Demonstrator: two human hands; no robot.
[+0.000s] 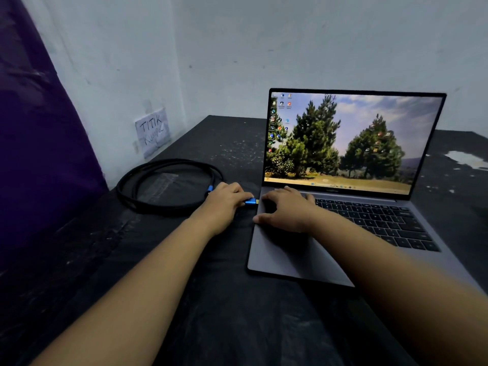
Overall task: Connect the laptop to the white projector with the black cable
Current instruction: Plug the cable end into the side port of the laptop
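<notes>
The left hand (227, 202) pinches the blue plug (250, 201) of the black cable (169, 186), its metal tip pointing at the left edge of the laptop (340, 207) and standing just beside it, apparently not yet seated. The right hand (287, 210) lies flat and spread on the laptop's deck, palm down over the corner nearest the plug, holding nothing and seemingly steadying the machine. Behind the left hand the rest of the cable rests in a loose coil, with a second blue plug (210, 190) showing at the wrist side. The cable looks light and flexible, its sheath matte and probably braided; it would likely sag and trail, so the rigid plug body is the sensible place to grip, as here. The plug shell appears smooth and hard, and its thin tip likely tolerates little sideways force. The laptop is a thin grey slab, smooth and probably inclined to slide on the dark, scuffed table (211, 313). A taped paper note (153, 132) hangs on the wall beyond the coil. No white projector is in view.
</notes>
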